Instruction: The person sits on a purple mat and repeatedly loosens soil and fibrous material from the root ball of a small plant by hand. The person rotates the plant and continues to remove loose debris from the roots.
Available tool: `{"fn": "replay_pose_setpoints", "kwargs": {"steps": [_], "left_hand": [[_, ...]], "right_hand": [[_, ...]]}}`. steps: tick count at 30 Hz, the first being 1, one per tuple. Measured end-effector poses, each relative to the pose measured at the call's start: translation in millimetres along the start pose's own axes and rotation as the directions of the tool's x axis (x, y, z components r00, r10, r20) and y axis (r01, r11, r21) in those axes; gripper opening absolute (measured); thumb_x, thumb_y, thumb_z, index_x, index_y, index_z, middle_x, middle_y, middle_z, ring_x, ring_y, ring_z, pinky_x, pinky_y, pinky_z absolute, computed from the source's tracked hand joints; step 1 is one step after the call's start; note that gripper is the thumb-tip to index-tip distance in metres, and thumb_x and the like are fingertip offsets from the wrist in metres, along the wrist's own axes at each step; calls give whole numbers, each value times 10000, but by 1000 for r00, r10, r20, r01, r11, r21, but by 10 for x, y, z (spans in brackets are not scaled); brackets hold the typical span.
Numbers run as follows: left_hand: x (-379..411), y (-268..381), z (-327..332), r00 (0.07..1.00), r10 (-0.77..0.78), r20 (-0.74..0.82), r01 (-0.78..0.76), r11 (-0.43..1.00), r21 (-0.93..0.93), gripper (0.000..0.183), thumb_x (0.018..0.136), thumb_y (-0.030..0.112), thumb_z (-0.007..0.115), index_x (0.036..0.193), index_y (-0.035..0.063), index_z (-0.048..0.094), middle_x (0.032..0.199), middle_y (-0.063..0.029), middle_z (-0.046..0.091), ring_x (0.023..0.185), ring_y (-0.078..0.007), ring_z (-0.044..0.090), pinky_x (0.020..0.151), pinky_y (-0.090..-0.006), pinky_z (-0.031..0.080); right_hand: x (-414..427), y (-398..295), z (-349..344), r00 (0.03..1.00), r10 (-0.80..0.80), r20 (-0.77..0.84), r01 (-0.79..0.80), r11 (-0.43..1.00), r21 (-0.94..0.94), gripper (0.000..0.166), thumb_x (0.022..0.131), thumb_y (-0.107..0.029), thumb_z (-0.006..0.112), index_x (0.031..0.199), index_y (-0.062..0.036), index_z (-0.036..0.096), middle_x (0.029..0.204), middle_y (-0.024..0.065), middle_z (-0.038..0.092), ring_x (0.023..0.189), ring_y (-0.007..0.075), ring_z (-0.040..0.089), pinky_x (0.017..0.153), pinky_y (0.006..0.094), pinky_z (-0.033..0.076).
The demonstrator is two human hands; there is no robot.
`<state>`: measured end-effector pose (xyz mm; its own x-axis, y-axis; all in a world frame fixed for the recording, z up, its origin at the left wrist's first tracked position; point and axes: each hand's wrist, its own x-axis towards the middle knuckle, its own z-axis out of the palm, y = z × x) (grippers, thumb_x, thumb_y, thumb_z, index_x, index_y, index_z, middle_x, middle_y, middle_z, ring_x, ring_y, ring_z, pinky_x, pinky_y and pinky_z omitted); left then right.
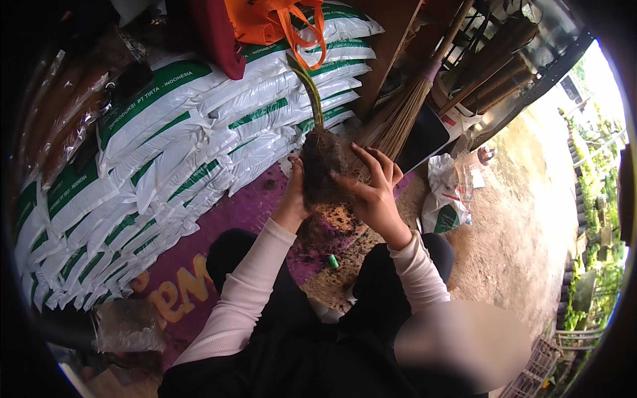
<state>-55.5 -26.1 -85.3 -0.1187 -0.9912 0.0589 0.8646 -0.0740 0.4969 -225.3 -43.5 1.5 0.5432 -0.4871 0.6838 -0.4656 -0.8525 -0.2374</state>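
Note:
Roots and dark soil form a clump, the root ball [322, 164] of a plant held up over the floor in front of me. One long, narrow green leaf [314, 94] with paler edges rises from it, like that of a snake plant. My left hand [293, 199] grips the clump from the left and below, its thumb up along the side. At the right side, my right hand [375, 189] has its fingers spread, one digit against the soil. Whether it grips the roots cannot be made out. Loose soil [343, 219] lies scattered underneath.
White-and-green printed plastic sacks [164, 124] are stacked at left. A purple printed sheet [249, 214] covers part of the floor, with a small green object [333, 260] beneath my hands. A stick broom [408, 109], an orange bag [259, 22] and a crumpled white sack [445, 194] lie around.

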Motion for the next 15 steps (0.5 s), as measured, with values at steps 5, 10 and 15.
{"fn": "replay_pose_setpoints", "kwargs": {"steps": [5,10,15], "left_hand": [[-37,-19,11,999,-3,40,5,999,-35,917,800,796,266,1366,87,396,1230,-125,546,1092,-263,577,930,-441,493],[1,-70,105,999,-30,-40,32,999,38,758,897,684,307,1337,77,424,1169,-114,574,1019,-219,610,837,-367,544],[59,-152,-21,991,57,-125,-44,993,105,529,955,497,426,1311,107,429,1147,-82,593,983,-189,625,780,-320,558]], "right_hand": [[-37,-76,-58,999,8,-51,-5,998,62,459,651,-231,679,1107,-179,680,1191,48,584,1113,282,483,955,451,223],[-217,-185,114,991,73,-109,-80,995,-64,512,620,-348,778,1091,-173,679,1134,5,615,1101,239,529,964,462,217],[-266,-78,212,987,51,-153,-65,994,-91,309,672,-253,762,974,-199,720,1073,-44,648,1074,228,545,953,480,217]]}}
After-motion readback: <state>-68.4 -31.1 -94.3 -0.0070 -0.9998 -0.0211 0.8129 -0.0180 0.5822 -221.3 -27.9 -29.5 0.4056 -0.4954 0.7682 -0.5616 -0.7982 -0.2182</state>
